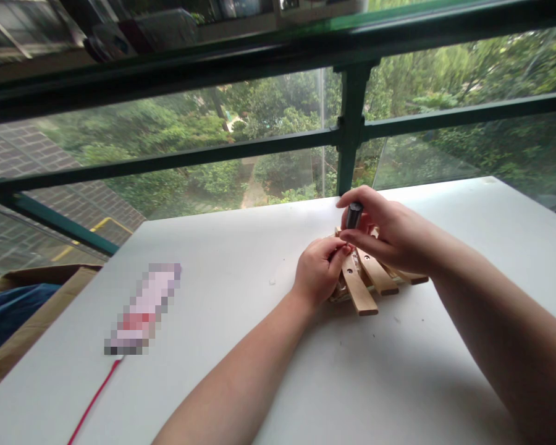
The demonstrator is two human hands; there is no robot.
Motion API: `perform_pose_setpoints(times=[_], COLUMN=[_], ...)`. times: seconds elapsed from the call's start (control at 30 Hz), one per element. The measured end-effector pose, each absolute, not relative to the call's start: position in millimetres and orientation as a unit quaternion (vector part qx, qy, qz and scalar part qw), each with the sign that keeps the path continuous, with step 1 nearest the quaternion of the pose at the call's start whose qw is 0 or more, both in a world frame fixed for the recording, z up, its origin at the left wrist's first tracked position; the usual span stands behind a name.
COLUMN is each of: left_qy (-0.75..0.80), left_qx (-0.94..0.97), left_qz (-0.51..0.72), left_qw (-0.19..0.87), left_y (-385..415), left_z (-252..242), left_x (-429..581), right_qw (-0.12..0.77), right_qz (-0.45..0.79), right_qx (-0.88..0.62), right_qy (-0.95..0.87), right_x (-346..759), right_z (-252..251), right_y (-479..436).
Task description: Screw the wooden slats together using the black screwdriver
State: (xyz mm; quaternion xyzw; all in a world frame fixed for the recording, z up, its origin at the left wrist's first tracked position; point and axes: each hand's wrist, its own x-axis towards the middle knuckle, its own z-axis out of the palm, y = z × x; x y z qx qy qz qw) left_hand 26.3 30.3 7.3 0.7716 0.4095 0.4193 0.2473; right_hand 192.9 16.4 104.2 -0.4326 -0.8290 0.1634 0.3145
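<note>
On the white table, a wooden assembly of several pale slats [361, 290] fans out, with dark screws or screw holes in the slats. Fingers and thumb of my left hand [315, 272] are pinched together over its far left part, and what lies between the fingertips is hidden. My right hand [384, 225] is above the assembly, its fingers closed around the dark handle of a screwdriver [354, 215]. The handle stands nearly upright just over my left fingertips. Its lower end is hidden by my hands.
The white table [241, 259] meets a green metal railing [351, 123] with glass panes. To the left lies a blurred-out flat device [146, 309] with a red cable [92, 398]. A cardboard box [69, 278] holding blue fabric [18, 315] stands beside the table.
</note>
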Motion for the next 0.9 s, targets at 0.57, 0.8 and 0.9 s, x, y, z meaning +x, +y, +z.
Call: perform_pose_setpoints(times=[0.57,0.8,0.9], left_qy=[0.402,0.399,0.397], left_qx=[0.772,0.778,0.781], left_qz=[0.428,0.429,0.431], left_qw=[0.244,0.226,0.219], left_y=[28.9,28.2,27.8], left_z=[8.1,7.3,7.0], left_x=[28.3,28.9,29.4], right_qw=[0.336,0.350,0.360], right_qz=[0.132,0.148,0.150], right_qx=[-0.427,-0.445,-0.443], right_qy=[-0.829,-0.811,-0.807], right_x=[195.8,193.3,193.4], right_z=[110.5,107.4,105.6], right_y=[18.2,20.6,20.8])
